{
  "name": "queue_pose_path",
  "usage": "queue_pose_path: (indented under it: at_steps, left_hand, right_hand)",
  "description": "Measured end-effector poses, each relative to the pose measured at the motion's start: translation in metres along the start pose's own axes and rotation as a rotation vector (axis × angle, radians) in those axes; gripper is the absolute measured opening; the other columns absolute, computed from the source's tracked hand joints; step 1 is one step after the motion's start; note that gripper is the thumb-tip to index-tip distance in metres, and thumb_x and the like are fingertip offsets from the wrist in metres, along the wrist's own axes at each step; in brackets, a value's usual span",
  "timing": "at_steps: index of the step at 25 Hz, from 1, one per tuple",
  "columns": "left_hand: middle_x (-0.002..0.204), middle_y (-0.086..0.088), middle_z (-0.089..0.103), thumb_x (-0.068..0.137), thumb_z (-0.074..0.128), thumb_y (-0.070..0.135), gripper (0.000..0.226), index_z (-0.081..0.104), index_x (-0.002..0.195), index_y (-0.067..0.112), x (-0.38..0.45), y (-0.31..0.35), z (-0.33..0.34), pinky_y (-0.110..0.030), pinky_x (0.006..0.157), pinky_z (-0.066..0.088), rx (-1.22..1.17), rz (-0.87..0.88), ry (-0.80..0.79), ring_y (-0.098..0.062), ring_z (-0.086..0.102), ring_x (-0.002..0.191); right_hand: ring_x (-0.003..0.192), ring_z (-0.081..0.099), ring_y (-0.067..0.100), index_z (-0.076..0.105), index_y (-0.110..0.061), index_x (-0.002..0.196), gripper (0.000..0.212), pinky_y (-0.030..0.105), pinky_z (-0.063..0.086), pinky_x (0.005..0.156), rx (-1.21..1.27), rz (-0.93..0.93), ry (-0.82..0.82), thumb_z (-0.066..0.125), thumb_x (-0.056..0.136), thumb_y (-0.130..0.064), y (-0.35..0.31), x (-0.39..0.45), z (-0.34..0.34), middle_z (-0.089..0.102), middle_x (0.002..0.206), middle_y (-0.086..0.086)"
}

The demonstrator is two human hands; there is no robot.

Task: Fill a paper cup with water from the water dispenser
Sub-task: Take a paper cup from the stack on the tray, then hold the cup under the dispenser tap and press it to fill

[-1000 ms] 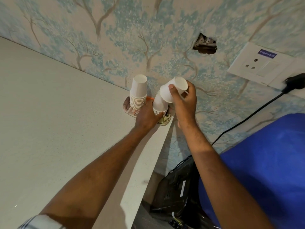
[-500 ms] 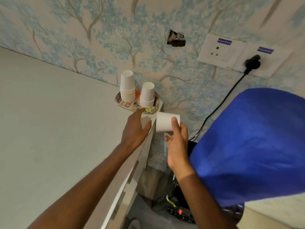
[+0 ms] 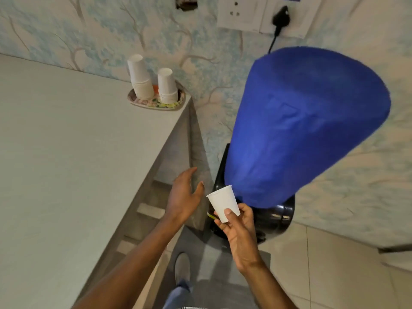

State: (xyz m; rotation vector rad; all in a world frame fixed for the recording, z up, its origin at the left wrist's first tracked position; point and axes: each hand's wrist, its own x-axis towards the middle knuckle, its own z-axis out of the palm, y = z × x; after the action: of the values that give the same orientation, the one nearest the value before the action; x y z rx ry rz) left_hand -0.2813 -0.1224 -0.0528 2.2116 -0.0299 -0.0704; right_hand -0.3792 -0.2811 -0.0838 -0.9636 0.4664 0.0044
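Observation:
My right hand (image 3: 239, 230) holds a white paper cup (image 3: 223, 202) upright by its lower half, mouth up, just in front of the water dispenser. The dispenser has a black body (image 3: 276, 217) and a large bottle under a blue cover (image 3: 301, 126) on top; its taps are hidden behind the cup and the cover. My left hand (image 3: 185, 195) hangs open with fingers spread beside the counter's side, left of the cup, touching nothing.
Two stacks of white paper cups (image 3: 140, 80) stand on a patterned tray (image 3: 156, 105) at the counter's (image 3: 66, 163) far corner. A wall socket panel (image 3: 243, 14) with a black plug (image 3: 281, 17) sits above the dispenser. My shoe (image 3: 182, 266) is on the tiled floor below.
My right hand lifted one cup off the stack, turned it mouth up and brought it down to the dispenser's front. My left hand let go of the stack and dropped beside the counter. The view tilted downward.

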Motion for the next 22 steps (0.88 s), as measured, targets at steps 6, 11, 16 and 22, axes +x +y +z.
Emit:
queue_pose_path:
  at_steps: [6,11,16,22]
  left_hand:
    - [0.151,-0.004,0.056,0.100,0.065,0.022,0.051,0.050,0.149,0.014,-0.060,-0.015,0.056,-0.025,0.113,0.035,0.058,-0.020,-0.074,-0.020,0.049,0.142]
    - [0.151,-0.005,0.055,0.099,0.065,0.021,0.054,0.048,0.151,0.012,-0.081,-0.034,0.093,-0.046,0.109,0.051,0.086,-0.033,-0.139,-0.027,0.058,0.132]
    - [0.149,-0.009,0.055,0.099,0.065,0.018,0.058,0.045,0.152,0.010,-0.076,-0.050,0.121,-0.028,0.112,0.038,0.147,-0.053,-0.157,-0.029,0.056,0.133]
    - [0.161,-0.010,0.040,0.099,0.064,0.015,0.064,0.036,0.157,0.008,-0.059,-0.083,0.145,-0.036,0.125,0.032,0.158,0.038,-0.145,-0.024,0.037,0.150]
  right_hand:
    - [0.118,0.069,0.041,0.047,-0.013,0.141,0.094,0.040,0.059,0.091,0.070,0.123,-0.078,0.094,0.060,-0.019,0.024,-0.045,-0.085,0.062,0.138,0.021]
    - [0.108,0.073,0.036,0.054,-0.017,0.137,0.100,0.037,0.061,0.086,0.023,0.151,-0.035,0.102,0.050,-0.028,0.041,-0.057,-0.123,0.074,0.122,0.011]
    - [0.111,0.070,0.028,0.057,-0.023,0.128,0.077,0.035,0.062,0.081,-0.272,0.085,0.139,0.087,0.060,-0.042,0.077,-0.045,-0.147,0.069,0.125,0.010]
    - [0.105,0.063,0.019,0.056,-0.030,0.121,0.068,0.045,0.063,0.079,-0.658,0.043,0.372,0.079,0.067,-0.064,0.162,-0.009,-0.186,0.053,0.120,-0.003]
